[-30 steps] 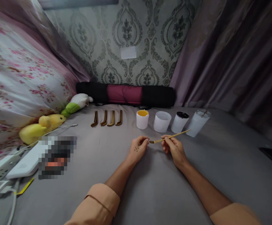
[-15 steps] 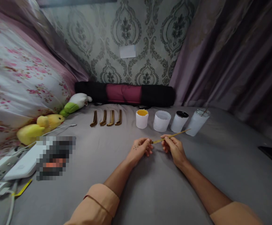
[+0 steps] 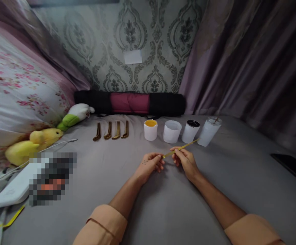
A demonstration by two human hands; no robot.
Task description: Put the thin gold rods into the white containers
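Observation:
My right hand (image 3: 186, 161) pinches a thin golden brush (image 3: 182, 148) near its middle, its far end pointing toward the cups. Curled at the brush's near tip, my left hand (image 3: 150, 165) has its fingertips touching that tip. Both hands rest low over the grey bedsheet (image 3: 148, 211). Behind them stand a white cup of yellow paint (image 3: 150, 130), a plain white cup (image 3: 172, 131), a cup with a black top (image 3: 191, 131) and a clear cup of water (image 3: 209, 131).
Several bent golden strips (image 3: 110, 131) lie in a row at the back left. A black and maroon roll (image 3: 129, 103) lies against the wall. Plush toys (image 3: 33, 143), a white device (image 3: 10, 189) and cables sit left. A dark flat object (image 3: 290, 165) lies right.
My left hand has closed in on the brush's near tip and now touches it. The view has shifted slightly right and down.

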